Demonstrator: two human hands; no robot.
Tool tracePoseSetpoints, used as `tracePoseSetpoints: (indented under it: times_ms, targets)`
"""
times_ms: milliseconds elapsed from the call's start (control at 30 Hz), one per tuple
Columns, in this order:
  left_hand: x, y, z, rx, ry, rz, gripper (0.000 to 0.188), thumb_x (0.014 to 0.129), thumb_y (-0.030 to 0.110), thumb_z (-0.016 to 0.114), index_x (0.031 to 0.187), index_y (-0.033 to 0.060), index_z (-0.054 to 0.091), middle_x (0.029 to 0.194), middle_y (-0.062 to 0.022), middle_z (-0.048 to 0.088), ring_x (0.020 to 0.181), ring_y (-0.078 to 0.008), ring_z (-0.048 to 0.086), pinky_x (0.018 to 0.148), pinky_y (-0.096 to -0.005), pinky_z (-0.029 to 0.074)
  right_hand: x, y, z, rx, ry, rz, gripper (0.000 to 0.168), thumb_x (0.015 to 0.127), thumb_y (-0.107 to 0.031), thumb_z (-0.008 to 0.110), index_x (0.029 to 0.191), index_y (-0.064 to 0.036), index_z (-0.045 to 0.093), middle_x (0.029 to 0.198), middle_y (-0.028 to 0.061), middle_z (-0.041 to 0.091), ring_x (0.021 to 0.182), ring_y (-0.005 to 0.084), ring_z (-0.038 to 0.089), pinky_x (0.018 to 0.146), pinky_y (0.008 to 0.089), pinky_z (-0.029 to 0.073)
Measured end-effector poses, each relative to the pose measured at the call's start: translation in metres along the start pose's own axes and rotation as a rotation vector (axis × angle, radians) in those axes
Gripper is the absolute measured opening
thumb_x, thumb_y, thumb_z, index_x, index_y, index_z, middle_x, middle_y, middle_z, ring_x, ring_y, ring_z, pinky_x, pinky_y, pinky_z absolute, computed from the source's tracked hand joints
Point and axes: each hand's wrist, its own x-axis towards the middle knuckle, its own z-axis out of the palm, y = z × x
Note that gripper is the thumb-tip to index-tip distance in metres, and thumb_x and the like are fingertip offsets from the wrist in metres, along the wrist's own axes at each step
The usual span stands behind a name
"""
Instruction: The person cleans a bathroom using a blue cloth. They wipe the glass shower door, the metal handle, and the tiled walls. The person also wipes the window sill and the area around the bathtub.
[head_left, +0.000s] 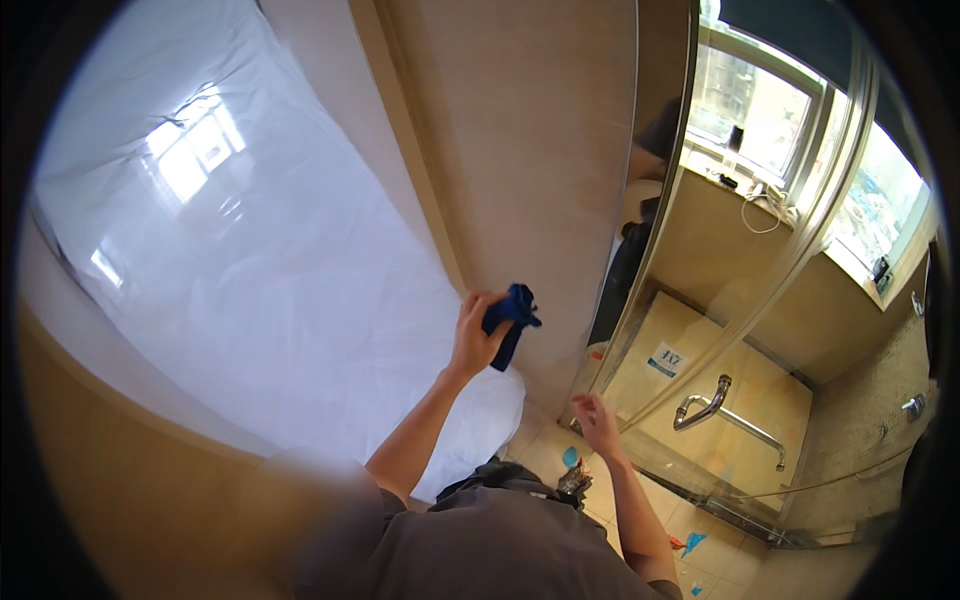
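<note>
My left hand is closed on a dark blue cloth, bunched at the top with a flap hanging down. The cloth is held up in front of a smooth tan wall panel. To the left and below spreads glossy white plastic sheeting, with window light reflected on it. Lower right, my right hand is raised with its fingers bent and apart, holding nothing. It appears beside the bottom edge of a framed glass shower enclosure; whether it touches the frame cannot be told.
The shower glass carries a metal handle and a sticker. A windowsill holds a white cable and small items. On the tiled floor lie blue scraps, a red scrap and a dark crumpled bag.
</note>
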Motion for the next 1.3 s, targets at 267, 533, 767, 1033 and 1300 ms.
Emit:
tracePoseSetpoints:
  times_ms: [267,533,767,1033,1300]
  targets:
    - [0.16,-0.042,-0.006,-0.081,0.392,0.162,0.047,0.068,-0.004,0.074,0.11,0.0137,0.07,0.102,-0.0102,0.053,0.098,-0.0294,0.049,0.089,-0.0381,0.04,0.148,-0.192,-0.011,-0.378,0.239,-0.666,0.008,0.083,0.0,0.061,0.09,-0.002,0.063,0.082,0.0097,0.064,0.079,0.0295,0.061,0.074,0.0375,0.047]
    - [0.243,-0.115,0.0,-0.118,0.606,0.142,0.044,0.072,0.002,0.077,0.114,0.0164,0.072,0.087,-0.0059,0.042,0.077,-0.0208,0.044,0.069,-0.0306,0.041,0.225,-0.226,-0.001,-0.614,0.425,-0.676,0.009,0.082,0.003,0.062,0.087,-0.004,0.064,0.079,0.0074,0.064,0.072,0.0249,0.06,0.068,0.0336,0.046]
    - [0.203,-0.154,0.031,-0.313,0.553,0.017,0.045,0.076,0.007,0.075,0.115,0.003,0.054,0.077,-0.0025,0.046,0.062,-0.0127,0.041,0.054,-0.0273,0.033,0.247,-0.213,-0.013,-0.648,0.487,-0.425,0.007,0.085,-0.005,0.064,0.092,-0.004,0.065,0.079,0.0099,0.067,0.067,0.0212,0.065,0.062,0.0317,0.051]
    - [0.255,-0.142,0.005,-0.237,0.608,0.109,0.034,0.08,0.014,0.075,0.103,0.0026,0.052,0.07,-0.0099,0.047,0.06,-0.0256,0.048,0.055,-0.037,0.04,0.27,-0.222,-0.02,-0.334,0.356,-0.191,0.011,0.094,-0.006,0.058,0.097,0.001,0.064,0.07,0.008,0.067,0.062,0.0121,0.067,0.057,0.024,0.052]
    - [0.221,-0.157,0.013,-0.164,0.47,0.017,0.035,0.079,0.013,0.074,0.103,0.0029,0.051,0.071,-0.0117,0.046,0.06,-0.0292,0.049,0.053,-0.04,0.039,0.27,-0.226,-0.017,-0.291,0.33,-0.173,0.008,0.096,-0.005,0.055,0.1,-0.001,0.06,0.067,0.0054,0.062,0.059,0.01,0.061,0.054,0.0237,0.05]
